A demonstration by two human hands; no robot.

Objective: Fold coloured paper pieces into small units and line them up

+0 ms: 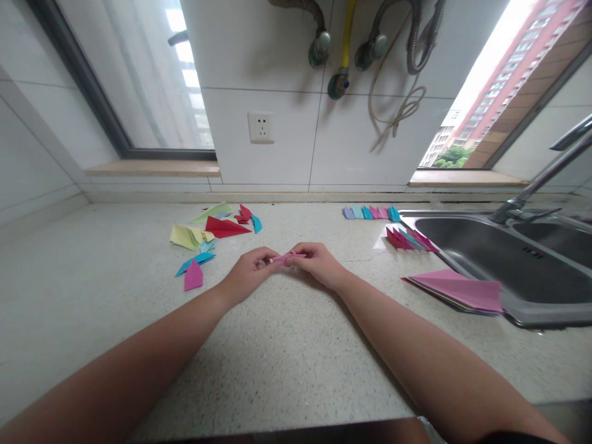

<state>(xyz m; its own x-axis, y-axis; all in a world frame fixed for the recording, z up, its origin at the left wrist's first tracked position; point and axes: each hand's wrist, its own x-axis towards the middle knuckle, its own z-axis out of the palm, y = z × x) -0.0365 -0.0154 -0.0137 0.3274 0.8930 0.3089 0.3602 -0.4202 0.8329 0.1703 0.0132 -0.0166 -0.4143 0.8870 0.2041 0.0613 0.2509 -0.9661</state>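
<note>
Both hands meet over the middle of the counter around a small folded pink paper piece [290, 256]. My left hand [252, 270] pinches its left end between thumb and fingers. From the other side my right hand [319, 264] grips it, the thumb pressed against the paper. The fingers cover much of the piece, so its full shape is hidden. Nearest to my left hand lies a loose group of folded papers, among them a red paper plane [226, 227], a pale yellow folded paper [185, 237], a blue one [194, 263] and a magenta one [193, 277].
At the back right, small folded papers [371, 213] stand in a row. Dark pink and teal folded planes [409, 239] lie nearer the steel sink [462, 237]. Stacked large paper planes [456, 290], pink on top, rest by its edge. A faucet [527, 191] rises behind.
</note>
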